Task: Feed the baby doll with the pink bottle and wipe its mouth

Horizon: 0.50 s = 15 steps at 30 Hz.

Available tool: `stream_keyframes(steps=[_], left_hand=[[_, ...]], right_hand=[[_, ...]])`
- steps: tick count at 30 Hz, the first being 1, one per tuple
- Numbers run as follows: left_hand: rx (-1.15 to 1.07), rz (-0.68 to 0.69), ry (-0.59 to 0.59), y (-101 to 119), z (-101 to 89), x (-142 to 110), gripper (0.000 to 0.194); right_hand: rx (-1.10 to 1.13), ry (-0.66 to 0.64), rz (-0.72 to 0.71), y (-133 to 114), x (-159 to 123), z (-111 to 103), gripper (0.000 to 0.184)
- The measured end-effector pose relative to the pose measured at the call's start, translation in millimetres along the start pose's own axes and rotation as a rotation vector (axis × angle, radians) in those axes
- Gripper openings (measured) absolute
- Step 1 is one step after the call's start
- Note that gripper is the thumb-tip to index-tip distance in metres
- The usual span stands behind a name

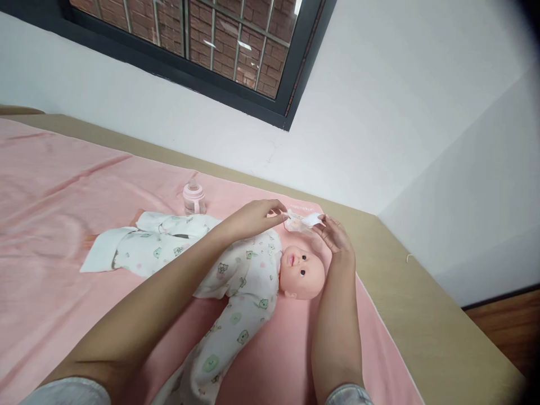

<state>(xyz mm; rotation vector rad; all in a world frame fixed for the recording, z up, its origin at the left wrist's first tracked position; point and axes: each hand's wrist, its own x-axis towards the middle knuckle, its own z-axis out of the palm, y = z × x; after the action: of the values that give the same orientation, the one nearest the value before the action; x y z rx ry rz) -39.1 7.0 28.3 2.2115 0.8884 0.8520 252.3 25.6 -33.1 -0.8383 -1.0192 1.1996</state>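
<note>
A small, crumpled white piece, partly see-through (pixel 300 221), is stretched between my two hands beyond the doll's head; its kind is unclear. My left hand (pixel 264 216) pinches its left end between thumb and fingers. At its right end, my right hand (pixel 336 233) grips it with fingertips closed. Below them a baby doll (pixel 306 273) lies on its back, head to the right. It wears a white outfit with a green bear print (pixel 253 270). My left forearm crosses over the doll's body, hiding part of its middle.
A pink baby bottle (pixel 194 198) stands upright near the doll's legs. Under everything is a pink sheet (pixel 63 185) with a few creases, spread over a wooden surface (pixel 405 304). White walls and a dark-framed window (pixel 236 84) rise behind it.
</note>
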Motion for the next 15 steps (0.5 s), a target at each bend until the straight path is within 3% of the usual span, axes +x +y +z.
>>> stream_keyframes(steps=[4, 9, 15], left_hand=[[-0.074, 0.024, -0.023, -6.0, 3.6, 2.7, 0.044], [-0.234, 0.083, -0.147, -7.3, 4.6, 5.7, 0.054], [-0.379, 0.184, -0.362, -0.9, 0.3, 3.4, 0.039]], right_hand=[[-0.128, -0.142, -0.049, -29.1, -12.3, 26.2, 0.03], [-0.363, -0.383, -0.071, -53.0, -29.7, 56.9, 0.029], [-0.522, -0.614, -0.071, -65.0, -44.9, 75.4, 0.018]])
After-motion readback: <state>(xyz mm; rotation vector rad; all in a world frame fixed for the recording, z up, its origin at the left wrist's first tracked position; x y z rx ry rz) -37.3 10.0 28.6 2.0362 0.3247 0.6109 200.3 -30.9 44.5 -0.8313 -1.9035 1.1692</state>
